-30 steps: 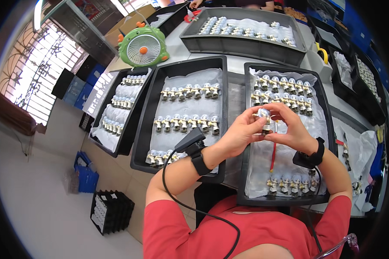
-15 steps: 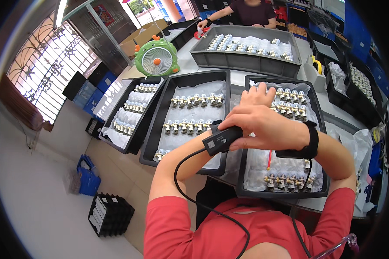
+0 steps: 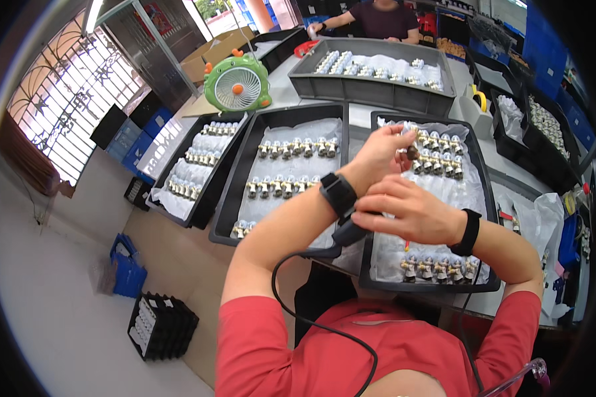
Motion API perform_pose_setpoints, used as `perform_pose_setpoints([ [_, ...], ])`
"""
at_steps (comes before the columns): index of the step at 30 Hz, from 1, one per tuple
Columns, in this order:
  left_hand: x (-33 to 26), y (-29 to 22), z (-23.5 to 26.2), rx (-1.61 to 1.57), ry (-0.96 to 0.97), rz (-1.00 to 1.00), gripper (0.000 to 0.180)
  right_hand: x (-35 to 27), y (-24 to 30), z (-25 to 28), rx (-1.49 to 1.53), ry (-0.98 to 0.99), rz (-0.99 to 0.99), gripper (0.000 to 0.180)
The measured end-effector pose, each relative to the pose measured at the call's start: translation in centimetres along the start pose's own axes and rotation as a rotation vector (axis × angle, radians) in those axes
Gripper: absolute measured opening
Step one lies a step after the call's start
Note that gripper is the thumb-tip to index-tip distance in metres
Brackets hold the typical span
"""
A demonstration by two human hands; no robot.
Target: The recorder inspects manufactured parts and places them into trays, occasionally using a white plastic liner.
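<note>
My left hand [image 3: 385, 153] is over the far part of the right-hand black tray [image 3: 366, 264], its fingers closed on a small figurine [image 3: 412, 151] with a dark base. A black watch-like band [image 3: 338, 194] circles my left wrist. Beside that wrist, my right hand [image 3: 410, 210] has its fingers curled on a small black cabled box [image 3: 349, 233], partly hidden under them. Another black band [image 3: 468, 233] is on my right wrist. Rows of matching white-and-gold figurines [image 3: 437, 269] with bluish tops stand on white padding [image 3: 437, 221] in the tray, partly behind my hands.
More figurine trays stand left: a middle black tray [image 3: 222, 225] and a narrower one [image 3: 198, 221]. A grey tray [image 3: 377, 98] lies beyond, with a green fan [image 3: 237, 83] to its left. Across the table is another person [image 3: 384, 20]. A black cable [image 3: 311, 317] loops before me.
My left forearm has turned, and a figurine now shows in my left fingers. My right hand and the black box have shifted lower, baring the left wristband. The view has shifted slightly.
</note>
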State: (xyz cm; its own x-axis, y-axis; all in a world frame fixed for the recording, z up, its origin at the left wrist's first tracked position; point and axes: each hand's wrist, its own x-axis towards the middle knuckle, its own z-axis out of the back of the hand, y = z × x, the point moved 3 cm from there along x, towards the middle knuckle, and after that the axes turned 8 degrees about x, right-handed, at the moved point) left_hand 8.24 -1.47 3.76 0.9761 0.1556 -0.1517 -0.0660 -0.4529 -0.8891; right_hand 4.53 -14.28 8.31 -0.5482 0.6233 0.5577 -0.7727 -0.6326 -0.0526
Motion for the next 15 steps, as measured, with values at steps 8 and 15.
perform_pose_setpoints([
  [8,-1.7,-5.2,2.5,0.580,-0.436,-0.479,0.045,1.4,0.5,-1.0,0.019,0.012,-0.169,0.049],
  [15,-6.6,-3.7,4.6,0.536,-0.347,-0.342,0.045,2.1,2.3,-0.4,0.303,-0.005,-0.120,0.041],
])
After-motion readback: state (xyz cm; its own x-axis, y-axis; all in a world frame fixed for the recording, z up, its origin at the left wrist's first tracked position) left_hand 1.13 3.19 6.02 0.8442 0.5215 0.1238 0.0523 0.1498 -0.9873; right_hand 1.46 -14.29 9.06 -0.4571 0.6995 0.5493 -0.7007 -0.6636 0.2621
